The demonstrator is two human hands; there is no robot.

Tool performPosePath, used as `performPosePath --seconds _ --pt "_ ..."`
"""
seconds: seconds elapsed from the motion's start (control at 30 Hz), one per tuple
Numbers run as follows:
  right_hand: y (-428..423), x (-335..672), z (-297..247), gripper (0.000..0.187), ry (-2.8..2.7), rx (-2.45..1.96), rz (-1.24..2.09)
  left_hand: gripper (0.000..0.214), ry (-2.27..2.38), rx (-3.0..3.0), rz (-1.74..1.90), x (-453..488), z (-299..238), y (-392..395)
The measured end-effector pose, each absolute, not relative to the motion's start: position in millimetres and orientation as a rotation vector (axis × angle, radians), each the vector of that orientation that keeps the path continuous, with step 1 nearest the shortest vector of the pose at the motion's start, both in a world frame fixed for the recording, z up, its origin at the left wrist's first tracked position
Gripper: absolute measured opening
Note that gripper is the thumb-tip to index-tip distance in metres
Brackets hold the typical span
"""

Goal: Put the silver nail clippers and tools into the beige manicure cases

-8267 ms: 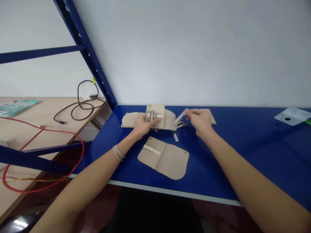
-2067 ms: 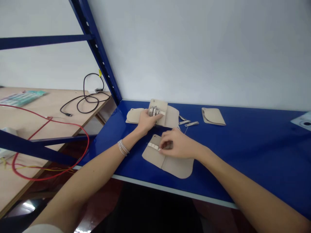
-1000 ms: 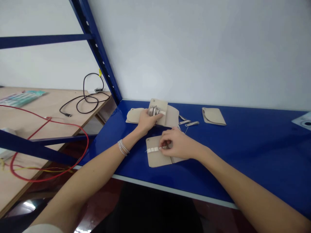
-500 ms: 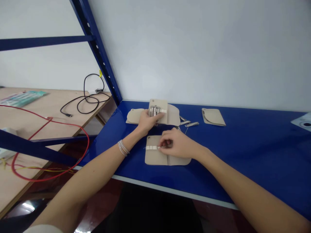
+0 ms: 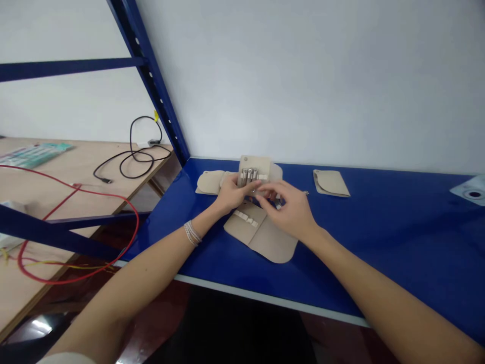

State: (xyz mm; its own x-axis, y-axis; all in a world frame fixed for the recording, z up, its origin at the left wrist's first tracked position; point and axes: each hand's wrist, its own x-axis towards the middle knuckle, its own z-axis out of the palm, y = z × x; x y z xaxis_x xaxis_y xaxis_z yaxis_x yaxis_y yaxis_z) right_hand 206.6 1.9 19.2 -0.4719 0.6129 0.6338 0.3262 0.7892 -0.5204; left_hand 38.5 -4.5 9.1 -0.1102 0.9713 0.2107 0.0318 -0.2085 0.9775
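Observation:
On the blue table [image 5: 379, 242] my left hand [image 5: 232, 194] grips the lower edge of an open beige tool pouch [image 5: 270, 169] that holds several metal tools [image 5: 248, 176] in elastic loops. My right hand [image 5: 290, 211] hovers just right of it. Its fingertips are pinched together close to my left thumb, and what they hold is hidden. A second open beige pouch [image 5: 265, 237] with empty white loops lies flat below both hands, partly under my right hand. My left wrist wears a bracelet [image 5: 191, 233].
A folded beige pouch [image 5: 330, 182] lies to the right near the wall, and another beige piece [image 5: 209, 182] lies left of my hand. A blue rack post [image 5: 151, 81] rises at the left. The wooden bench [image 5: 56, 177] carries black and red cables. A clear packet [image 5: 470, 189] sits far right.
My right hand has left the near pouch's loops and moved up to the far pouch beside my left hand. The near pouch has turned and lies spread at an angle.

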Motion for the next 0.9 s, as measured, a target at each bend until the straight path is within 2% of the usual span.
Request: performPosePath --seconds 0.17,0.33,0.67,0.9 --pt "5.6 208.1 21.9 0.025 -1.91 -0.755 0.283 0.029 1.205 1.358 1.367 42.3 10.8 -6.4" --pt "9.5 209.3 19.6 0.03 -1.948 -0.698 0.261 0.026 1.152 1.42 1.295 43.7 9.9 -8.3" --pt "8.9 210.7 21.2 0.024 -2.012 -0.6 0.26 0.018 1.132 1.738 1.3 35.5 4.3 -5.4" --pt "10.2 210.1 23.7 0.021 -2.075 -0.464 0.317 0.024 1.184 1.813 1.24 37.7 10.5 -11.8"
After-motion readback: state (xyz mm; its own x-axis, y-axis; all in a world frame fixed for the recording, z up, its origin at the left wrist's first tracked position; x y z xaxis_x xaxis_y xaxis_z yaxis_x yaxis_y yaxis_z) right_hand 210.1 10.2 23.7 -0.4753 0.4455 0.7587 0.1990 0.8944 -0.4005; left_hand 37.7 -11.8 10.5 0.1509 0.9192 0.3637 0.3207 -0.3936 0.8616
